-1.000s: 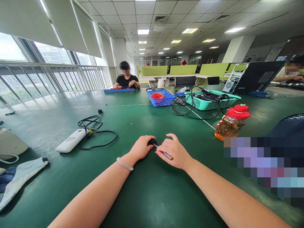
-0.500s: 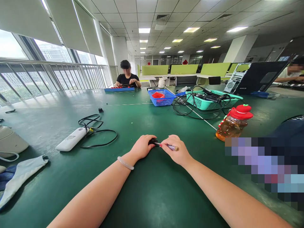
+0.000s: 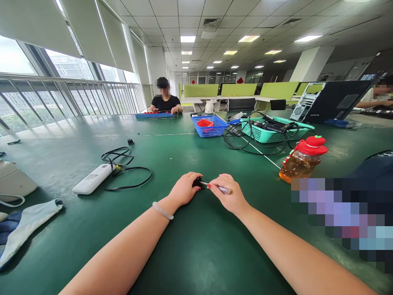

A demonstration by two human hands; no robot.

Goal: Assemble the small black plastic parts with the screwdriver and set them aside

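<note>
Low over the green table (image 3: 172, 159), my left hand (image 3: 184, 189) is closed on a small black part (image 3: 200, 183), much of it hidden by the fingers. My right hand (image 3: 229, 195) pinches a slim screwdriver (image 3: 225, 190) with a tan end, pointing left. Its thin metal shaft reaches to the black part; whether the tip sits inside it I cannot tell. Both hands are close together at the centre of the view.
To the left lie a white power bank (image 3: 93, 179) with a black cable (image 3: 135, 169) and a glove (image 3: 29, 227). On the right stands a red-lidded bottle (image 3: 302, 159). Farther back are a blue basket (image 3: 210, 130), a green basket (image 3: 264, 134) and a seated person (image 3: 166, 101).
My hands stay almost in place, the screwdriver still against the black part. Across the table, the seated person's hand has moved slightly to the right. The view has shifted a little.
</note>
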